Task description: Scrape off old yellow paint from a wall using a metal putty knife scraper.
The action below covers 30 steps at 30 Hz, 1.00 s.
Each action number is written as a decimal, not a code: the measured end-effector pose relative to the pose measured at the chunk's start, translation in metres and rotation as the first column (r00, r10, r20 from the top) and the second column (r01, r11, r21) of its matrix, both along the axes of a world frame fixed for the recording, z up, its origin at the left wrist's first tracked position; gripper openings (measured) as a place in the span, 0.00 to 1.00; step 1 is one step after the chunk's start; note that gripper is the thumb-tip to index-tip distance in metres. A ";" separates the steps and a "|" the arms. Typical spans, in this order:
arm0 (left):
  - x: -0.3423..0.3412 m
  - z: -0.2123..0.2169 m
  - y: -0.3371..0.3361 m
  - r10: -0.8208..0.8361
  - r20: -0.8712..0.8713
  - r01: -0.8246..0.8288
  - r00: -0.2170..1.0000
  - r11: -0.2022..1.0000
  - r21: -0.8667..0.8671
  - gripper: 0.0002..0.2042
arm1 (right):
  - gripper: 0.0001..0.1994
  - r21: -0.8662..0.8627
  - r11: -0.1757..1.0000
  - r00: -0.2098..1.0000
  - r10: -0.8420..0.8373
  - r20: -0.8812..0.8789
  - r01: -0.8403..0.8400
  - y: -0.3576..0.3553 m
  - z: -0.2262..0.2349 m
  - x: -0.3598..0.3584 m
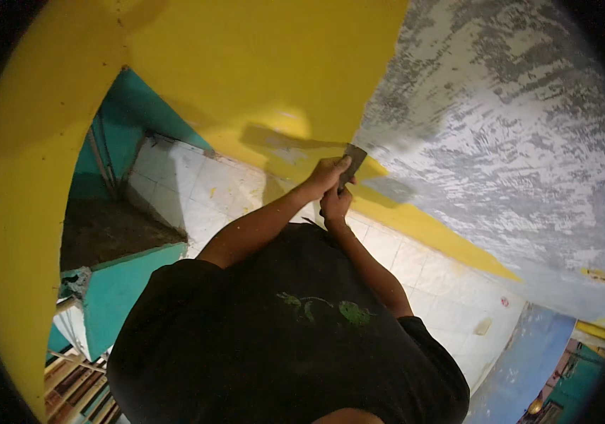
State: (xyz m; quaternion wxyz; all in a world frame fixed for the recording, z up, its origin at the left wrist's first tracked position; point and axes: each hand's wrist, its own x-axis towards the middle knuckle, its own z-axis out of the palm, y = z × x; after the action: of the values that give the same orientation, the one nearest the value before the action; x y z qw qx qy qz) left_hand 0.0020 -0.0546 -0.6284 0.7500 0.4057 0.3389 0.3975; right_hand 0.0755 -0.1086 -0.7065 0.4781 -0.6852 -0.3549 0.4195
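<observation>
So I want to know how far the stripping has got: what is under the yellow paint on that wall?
Where the scraper held in both hands has passed, mottled grey-white plaster shows. Left of it, yellow paint covers the wall, so nothing beneath shows there.

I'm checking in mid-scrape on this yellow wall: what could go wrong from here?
Both hands, left hand above right hand, grip the scraper close to its blade, so a slip could bring the fingers against the rough stripped wall. Pushing hard at the yellow paint edge may gouge the wall. The work is overhead, so flakes could fall toward the face.
</observation>
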 end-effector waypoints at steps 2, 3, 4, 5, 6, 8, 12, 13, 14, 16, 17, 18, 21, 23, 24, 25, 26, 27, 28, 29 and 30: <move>0.001 -0.026 0.004 -0.017 0.063 0.018 0.998 1.000 -0.016 0.18 | 0.18 -0.062 0.997 0.997 -0.043 -0.069 0.039 -0.002 0.012 -0.004; 0.000 -0.021 0.002 -0.029 0.067 0.030 0.997 0.999 -0.021 0.18 | 0.16 -0.062 0.998 0.999 -0.033 -0.024 0.032 -0.002 0.016 -0.004; -0.001 -0.015 0.001 -0.040 0.010 0.040 0.999 0.999 0.002 0.19 | 0.16 -0.062 0.998 1.000 -0.022 0.021 0.023 -0.002 0.020 -0.005; -0.001 -0.011 0.001 -0.049 -0.049 0.050 0.998 0.998 0.029 0.19 | 0.17 0.029 0.997 0.994 -0.070 -0.084 0.072 -0.001 0.018 -0.007; 0.002 -0.014 0.001 -0.058 -0.045 0.059 0.997 0.998 0.030 0.19 | 0.17 0.031 0.996 0.994 -0.079 -0.080 0.082 -0.002 0.017 -0.007; 0.009 -0.023 0.003 0.069 -0.146 -0.040 0.987 0.981 0.192 0.19 | 0.21 0.094 0.994 0.996 -0.049 -0.075 0.056 -0.003 0.016 -0.006; 0.011 0.006 0.006 0.130 -0.223 -0.068 0.966 0.962 0.263 0.20 | 0.18 0.209 0.976 0.984 -0.021 -0.178 0.059 0.006 0.037 -0.004; 0.012 0.018 0.015 0.111 -0.224 -0.036 0.968 0.949 0.314 0.21 | 0.18 0.213 0.975 0.984 -0.024 -0.174 0.061 0.016 0.038 -0.001; 0.014 0.026 0.015 0.097 -0.224 -0.011 0.970 0.935 0.355 0.21 | 0.18 0.245 0.968 0.988 -0.019 -0.153 0.057 0.020 0.046 0.002; 0.009 0.034 0.006 0.094 -0.221 -0.023 0.971 0.952 0.304 0.21 | 0.17 0.272 0.961 0.992 -0.010 -0.125 0.044 0.015 0.051 0.003; 0.008 0.039 0.005 0.091 -0.221 -0.030 0.971 0.963 0.267 0.21 | 0.17 0.242 0.968 0.989 -0.028 -0.144 0.063 0.013 0.051 0.002; 0.010 0.022 0.006 0.099 -0.210 -0.040 0.973 0.962 0.270 0.21 | 0.16 0.210 0.974 0.986 -0.044 -0.164 0.078 0.010 0.047 0.000; 0.009 -0.032 0.005 0.203 -0.289 -0.085 0.936 0.924 0.373 0.22 | 0.15 0.085 0.995 0.997 -0.041 -0.063 0.047 0.001 0.013 0.006; 0.011 -0.017 -0.004 0.139 -0.242 -0.081 0.960 0.969 0.234 0.22 | 0.15 0.069 0.997 0.997 -0.015 -0.070 0.020 -0.002 0.005 0.007; 0.010 -0.010 -0.007 0.088 -0.186 -0.072 0.979 0.994 0.088 0.22 | 0.15 0.067 0.997 0.997 -0.018 -0.072 0.023 -0.002 0.005 0.007; 0.010 -0.014 -0.006 0.083 -0.188 -0.068 0.979 0.994 0.085 0.22 | 0.15 0.051 0.999 1.000 -0.003 -0.011 0.003 -0.001 0.005 0.008; 0.011 -0.022 -0.008 0.069 -0.144 -0.060 0.987 0.996 0.068 0.21 | 0.16 0.026 0.999 0.998 0.022 0.053 -0.023 -0.005 0.010 0.007; 0.012 -0.023 -0.003 0.058 -0.099 -0.052 0.993 0.997 0.058 0.21 | 0.16 0.023 0.999 0.998 0.026 0.054 -0.027 -0.003 0.018 0.004; 0.011 -0.025 0.000 0.061 -0.099 -0.056 0.993 0.997 0.054 0.21 | 0.16 0.100 0.995 0.999 0.011 0.053 -0.017 -0.002 0.025 0.000; 0.011 -0.022 -0.002 0.045 -0.120 -0.038 0.992 0.998 0.053 0.21 | 0.16 0.174 0.985 0.999 -0.016 0.048 0.008 -0.006 0.027 -0.002; 0.010 -0.020 -0.004 0.028 -0.141 -0.021 0.990 0.998 0.051 0.21 | 0.16 0.166 0.986 0.999 -0.025 0.047 0.017 -0.008 0.023 -0.001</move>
State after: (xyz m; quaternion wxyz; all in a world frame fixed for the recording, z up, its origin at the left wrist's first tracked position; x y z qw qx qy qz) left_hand 0.0122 -0.0581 -0.6479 0.7087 0.4473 0.3864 0.3851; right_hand 0.0743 -0.1161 -0.6839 0.5288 -0.6569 -0.3930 0.3666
